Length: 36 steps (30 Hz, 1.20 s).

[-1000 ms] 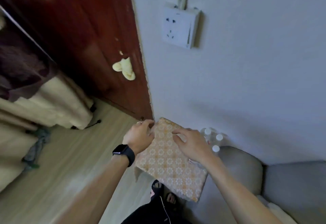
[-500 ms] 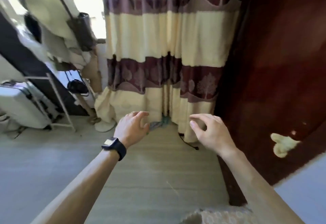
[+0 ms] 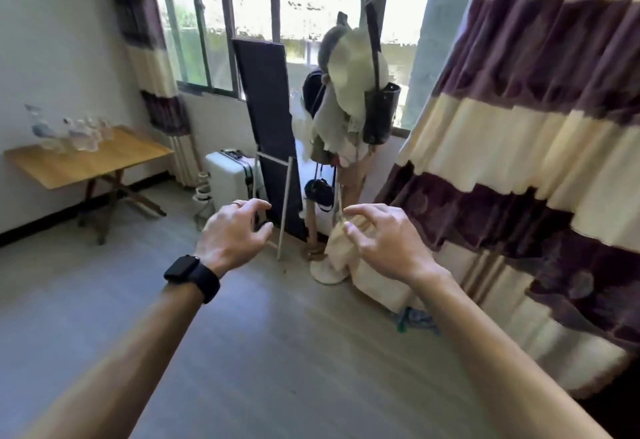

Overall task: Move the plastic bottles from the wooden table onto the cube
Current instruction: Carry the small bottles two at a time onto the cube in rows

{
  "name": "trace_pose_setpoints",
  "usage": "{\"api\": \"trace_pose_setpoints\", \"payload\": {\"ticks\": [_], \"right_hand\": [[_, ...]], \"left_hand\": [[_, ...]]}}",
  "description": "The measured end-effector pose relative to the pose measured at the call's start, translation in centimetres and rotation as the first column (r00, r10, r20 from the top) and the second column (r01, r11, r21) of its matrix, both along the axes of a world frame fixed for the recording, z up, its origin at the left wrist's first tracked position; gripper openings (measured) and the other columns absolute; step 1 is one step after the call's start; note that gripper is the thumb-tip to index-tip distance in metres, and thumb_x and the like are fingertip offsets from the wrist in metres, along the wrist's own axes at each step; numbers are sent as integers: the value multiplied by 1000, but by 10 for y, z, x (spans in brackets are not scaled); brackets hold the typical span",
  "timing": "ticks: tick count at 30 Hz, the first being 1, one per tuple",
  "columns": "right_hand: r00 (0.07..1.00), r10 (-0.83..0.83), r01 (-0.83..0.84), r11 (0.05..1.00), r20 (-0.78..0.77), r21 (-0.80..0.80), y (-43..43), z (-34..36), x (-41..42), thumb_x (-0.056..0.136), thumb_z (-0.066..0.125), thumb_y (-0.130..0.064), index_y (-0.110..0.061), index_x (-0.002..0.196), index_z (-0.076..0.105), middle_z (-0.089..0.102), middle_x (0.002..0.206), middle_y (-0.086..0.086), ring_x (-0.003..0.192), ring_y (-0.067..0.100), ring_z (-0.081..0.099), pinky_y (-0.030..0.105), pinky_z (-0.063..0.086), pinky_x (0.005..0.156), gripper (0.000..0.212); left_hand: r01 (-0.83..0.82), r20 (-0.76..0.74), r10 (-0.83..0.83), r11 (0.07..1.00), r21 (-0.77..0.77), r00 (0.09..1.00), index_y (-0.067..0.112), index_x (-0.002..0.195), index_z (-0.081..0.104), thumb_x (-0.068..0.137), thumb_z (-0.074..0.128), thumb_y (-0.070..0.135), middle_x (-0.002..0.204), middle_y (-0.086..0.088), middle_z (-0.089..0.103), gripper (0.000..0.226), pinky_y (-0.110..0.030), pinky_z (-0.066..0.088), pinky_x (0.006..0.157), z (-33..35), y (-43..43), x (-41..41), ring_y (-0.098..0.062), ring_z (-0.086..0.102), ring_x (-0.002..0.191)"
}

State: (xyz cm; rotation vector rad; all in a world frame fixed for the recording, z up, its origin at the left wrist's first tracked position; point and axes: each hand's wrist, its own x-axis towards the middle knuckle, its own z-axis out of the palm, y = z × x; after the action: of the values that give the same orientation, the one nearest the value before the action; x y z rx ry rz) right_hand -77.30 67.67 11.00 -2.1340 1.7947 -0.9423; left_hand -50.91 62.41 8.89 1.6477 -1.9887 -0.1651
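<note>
The plastic bottles (image 3: 74,132) stand upright in a cluster at the far, wall-side end of the wooden surface (image 3: 104,165), their long axes vertical. They are clear and blurred, so I cannot tell how many there are. The surface sits against the left wall, well apart from both hands and up and to the left of them across the floor (image 3: 277,352). The left hand (image 3: 233,232), with a black watch (image 3: 192,277) at its wrist, is the nearer of the two. The right hand (image 3: 384,238) hangs further right, near the striped curtain (image 3: 519,127). Both are held out in mid-air, fingers (image 3: 256,204) loosely bent and spread, grasping nothing. By my judgement the coming move calls for a turn and approach leftward before any reach, and the left hand would likely meet the bottles' near side first. The cube is not in view.
</note>
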Motion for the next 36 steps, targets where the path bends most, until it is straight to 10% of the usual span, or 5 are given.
{"api": "trace_pose_setpoints", "payload": {"ticks": [36], "right_hand": [[829,558,-559,829,-29,-32,-569,-4,644,94,56,-52,-41,132,59,61,135,-10,130,21,48,37,38,111,40]], "left_hand": [[-604,-71,609,792,84,790,30,124,64,90,65,36,124,0,64,35,-37,46,101,0,-365,636,-20,57,122]]}}
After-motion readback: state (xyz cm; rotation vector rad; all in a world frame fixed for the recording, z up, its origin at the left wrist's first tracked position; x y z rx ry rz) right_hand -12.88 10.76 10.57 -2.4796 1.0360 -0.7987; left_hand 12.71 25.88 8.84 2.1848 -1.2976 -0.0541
